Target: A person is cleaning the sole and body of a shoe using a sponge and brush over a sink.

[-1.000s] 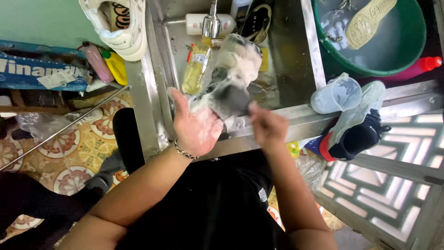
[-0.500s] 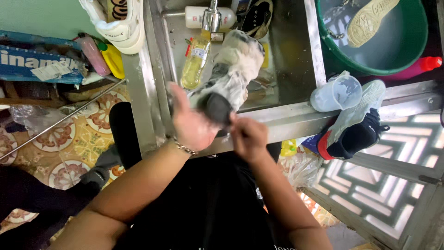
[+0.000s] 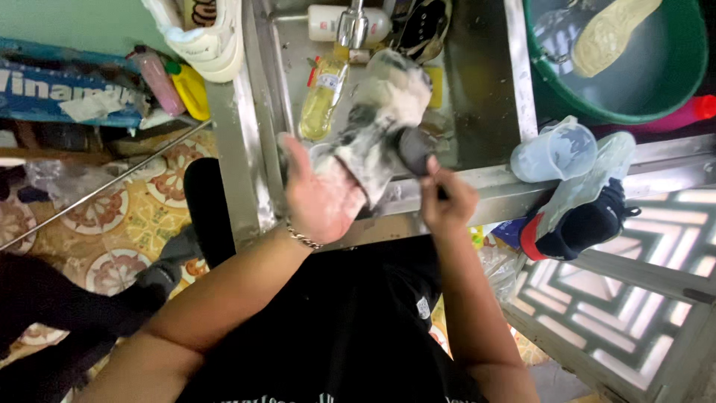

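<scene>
Head view: our left hand stays clamped around the soapy shoe over the sink; our right hand, fingers closed on a brush, has slid nearer, so scrubbing continues.

Green basin (insole inside), yellow bottle, dark sneaker.

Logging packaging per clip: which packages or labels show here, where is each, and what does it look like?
Blue carton: flat, far left, white lettering.
Clear bottle of yellow liquid: in the sink, small label.
White bottle: lying behind the tap.
Pink bottle and yellow bottle: beside the carton.
</scene>
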